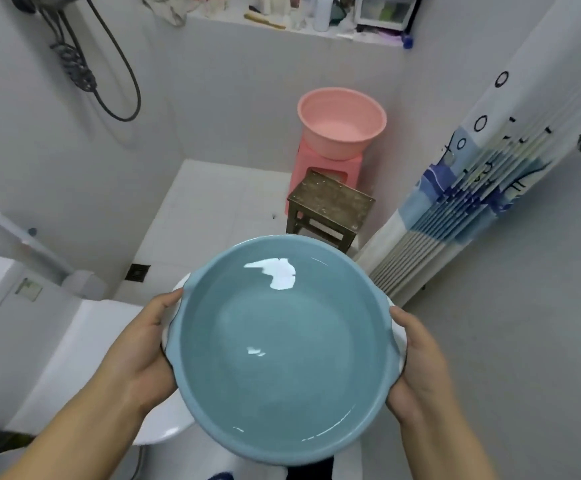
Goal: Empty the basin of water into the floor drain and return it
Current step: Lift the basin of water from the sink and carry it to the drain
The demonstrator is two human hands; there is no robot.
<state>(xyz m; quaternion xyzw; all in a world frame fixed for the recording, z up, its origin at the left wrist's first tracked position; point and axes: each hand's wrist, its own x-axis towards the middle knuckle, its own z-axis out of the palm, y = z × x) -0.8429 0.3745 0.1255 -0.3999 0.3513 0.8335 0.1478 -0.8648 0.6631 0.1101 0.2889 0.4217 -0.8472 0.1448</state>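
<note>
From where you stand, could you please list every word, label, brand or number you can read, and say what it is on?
No text here can be read.
Shower curtain: dark rings and strokes; cannot tell if they are letters or pattern.
Small greenish label on the white unit at left: too blurred to read.
Bottles and boxes on the shelf: too small to read.
Blue basin and pink basin: no markings visible.

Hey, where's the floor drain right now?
Head view, left of centre: the floor drain sits in the white tiled floor, just beyond the blue basin, near the left wall.
</note>
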